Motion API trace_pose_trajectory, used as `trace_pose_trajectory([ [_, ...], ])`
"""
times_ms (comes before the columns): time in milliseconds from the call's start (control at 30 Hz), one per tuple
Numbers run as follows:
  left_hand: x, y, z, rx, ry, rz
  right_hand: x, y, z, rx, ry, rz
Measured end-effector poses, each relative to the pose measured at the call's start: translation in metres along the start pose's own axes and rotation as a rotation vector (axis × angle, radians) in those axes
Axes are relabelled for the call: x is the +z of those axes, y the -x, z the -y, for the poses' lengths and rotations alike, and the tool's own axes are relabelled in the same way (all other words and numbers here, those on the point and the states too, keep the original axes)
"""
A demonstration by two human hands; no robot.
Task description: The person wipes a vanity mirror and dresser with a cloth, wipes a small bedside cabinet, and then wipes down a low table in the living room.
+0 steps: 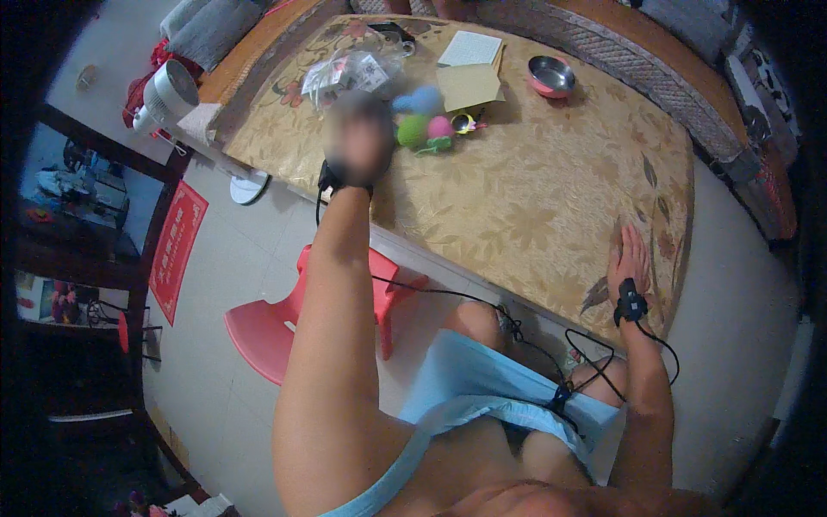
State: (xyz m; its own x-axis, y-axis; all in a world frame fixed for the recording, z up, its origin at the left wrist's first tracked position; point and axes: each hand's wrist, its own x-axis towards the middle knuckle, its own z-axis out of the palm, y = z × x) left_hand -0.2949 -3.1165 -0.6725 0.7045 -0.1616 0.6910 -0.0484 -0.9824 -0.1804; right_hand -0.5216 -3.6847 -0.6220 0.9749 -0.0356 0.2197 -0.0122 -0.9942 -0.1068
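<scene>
My left hand (359, 139) reaches over the far left part of the cloth-covered table (517, 194); it is blurred, so its fingers and anything in them cannot be made out. Just right of it lie a blue soft-looking object (418, 100), a green ball (413, 132), a pink ball (440, 128) and a small ring-shaped yellow and black item (462, 123). My right hand (630, 258) rests flat on the cloth near the table's right end, holding nothing. Both wrists wear black cabled devices.
Beyond my left hand are a clear plastic bag with boxes (355, 71), papers (470, 48), a tan sheet (470, 86) and a red-rimmed metal bowl (552, 75). A red plastic chair (268, 329) stands beside the table at left, a white fan (169, 90) further off. Cables cross my lap.
</scene>
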Motion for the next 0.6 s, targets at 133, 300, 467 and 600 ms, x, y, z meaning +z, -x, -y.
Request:
trace_pose_trajectory([
  [133, -0.033, 0.032, -0.021, 0.031, -0.182, -0.005, 0.004, 0.003, -0.008, -0.009, -0.02, -0.036],
  [300, -0.122, 0.06, -0.047, 0.176, -0.145, 0.209, 0.004, 0.0, -0.011, 0.02, -0.028, -0.013],
  [467, -0.154, 0.104, -0.091, 0.183, 0.104, 0.13, 0.021, -0.006, -0.018, 0.029, -0.019, -0.021],
  [600, -0.198, 0.107, -0.153, 0.253, 0.245, 0.221, 0.016, -0.003, -0.007, 0.035, -0.046, -0.005],
])
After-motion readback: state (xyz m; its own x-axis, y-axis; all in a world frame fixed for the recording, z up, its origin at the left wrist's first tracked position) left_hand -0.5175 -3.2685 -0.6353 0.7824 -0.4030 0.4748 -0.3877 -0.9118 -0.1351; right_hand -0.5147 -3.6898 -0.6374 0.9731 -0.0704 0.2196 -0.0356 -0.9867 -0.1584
